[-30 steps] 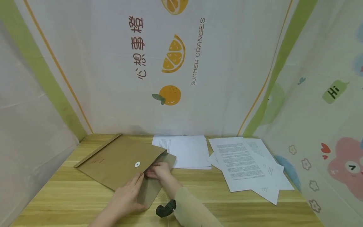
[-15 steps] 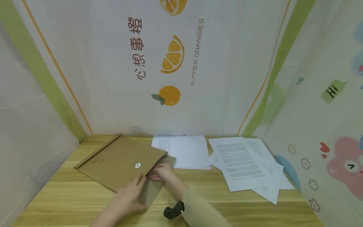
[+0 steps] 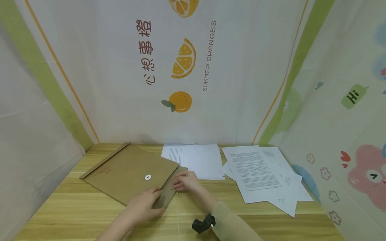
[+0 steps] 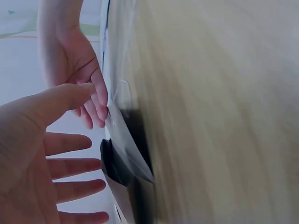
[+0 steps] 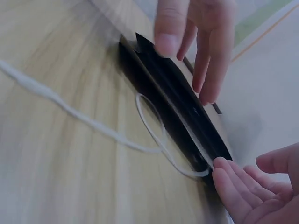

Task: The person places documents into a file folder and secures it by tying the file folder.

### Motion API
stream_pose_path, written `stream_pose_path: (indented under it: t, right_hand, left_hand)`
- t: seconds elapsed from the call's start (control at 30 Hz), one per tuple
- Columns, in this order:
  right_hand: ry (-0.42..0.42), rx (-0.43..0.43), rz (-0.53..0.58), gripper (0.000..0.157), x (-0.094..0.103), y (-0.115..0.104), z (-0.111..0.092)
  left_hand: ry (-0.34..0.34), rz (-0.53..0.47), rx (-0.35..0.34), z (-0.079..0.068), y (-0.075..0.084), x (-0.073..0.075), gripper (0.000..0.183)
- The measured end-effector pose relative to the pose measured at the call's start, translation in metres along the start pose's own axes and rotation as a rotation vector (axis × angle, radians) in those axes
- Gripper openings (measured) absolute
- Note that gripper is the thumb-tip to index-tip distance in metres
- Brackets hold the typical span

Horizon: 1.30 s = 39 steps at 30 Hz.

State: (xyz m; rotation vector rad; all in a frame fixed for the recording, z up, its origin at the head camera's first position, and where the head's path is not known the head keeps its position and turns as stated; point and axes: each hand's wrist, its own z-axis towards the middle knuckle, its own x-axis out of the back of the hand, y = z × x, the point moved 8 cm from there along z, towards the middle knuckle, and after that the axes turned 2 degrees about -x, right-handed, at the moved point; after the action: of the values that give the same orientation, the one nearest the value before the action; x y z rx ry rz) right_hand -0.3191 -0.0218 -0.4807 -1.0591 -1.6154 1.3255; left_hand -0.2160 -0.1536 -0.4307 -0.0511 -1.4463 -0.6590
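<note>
A brown kraft paper document envelope with a white button lies slanted on the table, its flap folded out towards the person. A thin white string runs from the flap across the wood. My left hand hovers at the near part of the mouth, and the left wrist view shows its fingers spread and holding nothing. My right hand is over the flap's far end. In the right wrist view its fingertips are right at the flap's edge, loosely extended. The envelope's mouth gapes slightly.
White sheets lie at the back middle, partly behind the envelope. Several printed pages are fanned out at the right. A black wrist-worn device is by the right sleeve. Patterned curtains enclose the table.
My right hand has come out of the envelope's mouth and moved right, onto the flap. My left hand has shifted slightly right and its fingers have lifted off the envelope's front.
</note>
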Motion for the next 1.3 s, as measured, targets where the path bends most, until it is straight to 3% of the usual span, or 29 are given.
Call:
stream_pose_path:
  t: [0.23, 0.4, 0.57, 0.87, 1.07, 1.3]
  right_hand:
    - [0.043, 0.006, 0.001, 0.027, 0.035, -0.009, -0.011]
    - [0.106, 0.015, -0.064, 0.029, 0.066, -0.011, -0.016]
    - [0.188, 0.021, -0.154, 0.029, 0.102, -0.01, -0.022]
    - [0.361, 0.017, -0.386, 0.026, 0.179, -0.014, -0.055]
    - [0.426, -0.006, -0.544, 0.028, 0.23, -0.009, -0.076]
    - [0.486, -0.074, -0.628, 0.036, 0.283, -0.007, -0.098]
  left_hand:
    - [0.011, -0.117, 0.01, 0.017, 0.008, 0.004, 0.047]
    - [0.027, -0.231, 0.0, 0.029, 0.019, 0.001, 0.044]
    - [0.072, -0.371, -0.039, 0.043, 0.033, -0.011, 0.04]
    - [0.091, -0.721, 0.002, 0.069, 0.061, -0.046, 0.037]
    - [-0.006, -1.097, 0.14, 0.083, 0.077, -0.079, 0.045]
    - [-0.053, -1.352, 0.277, 0.101, 0.096, -0.104, 0.046]
